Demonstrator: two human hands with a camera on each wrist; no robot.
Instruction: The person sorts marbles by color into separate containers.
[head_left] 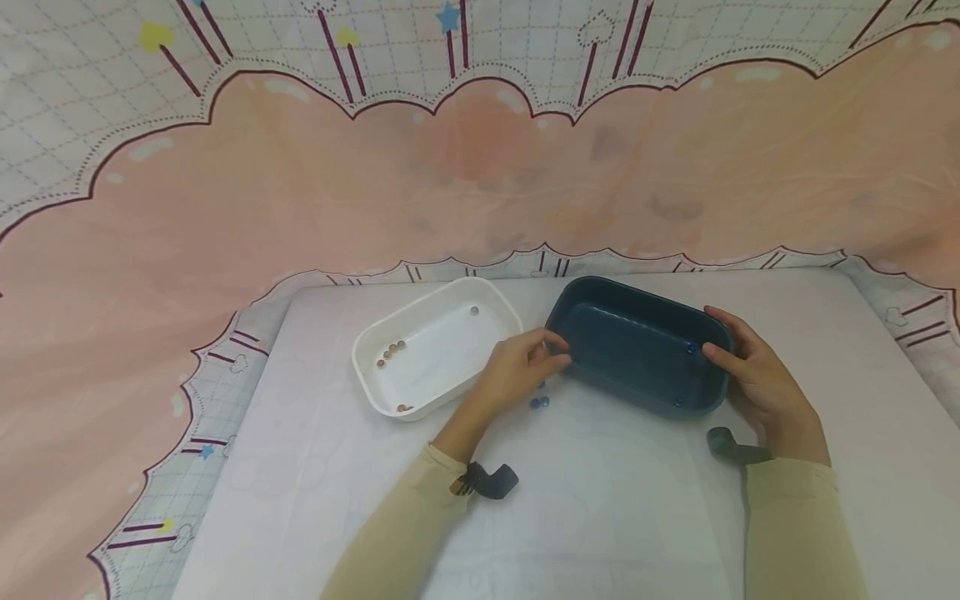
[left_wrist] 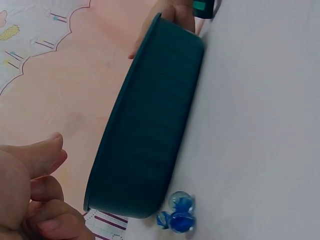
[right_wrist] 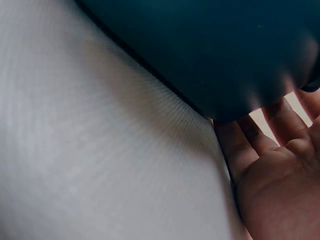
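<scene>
My right hand (head_left: 768,387) grips the right end of a dark teal rectangular tub (head_left: 637,287), thumb over the rim and fingers along the outer wall. Blue marbles (head_left: 691,348) lie inside the tub near that end. At the tub's left end is my left hand (head_left: 513,371), thumb and forefinger apart at the rim, with nothing visibly held. In the left wrist view its other fingers (left_wrist: 47,187) are bent. Below it on the table sit a few clear-blue marbles (left_wrist: 181,220), close to the tub's base (left_wrist: 145,125).
To the left stands a white rectangular tub (head_left: 362,367) holding several brownish marbles (head_left: 387,354) and one greyish marble (head_left: 474,310). Both tubs rest on a white-covered table (head_left: 600,517). A patterned pink cloth (head_left: 337,183) hangs behind.
</scene>
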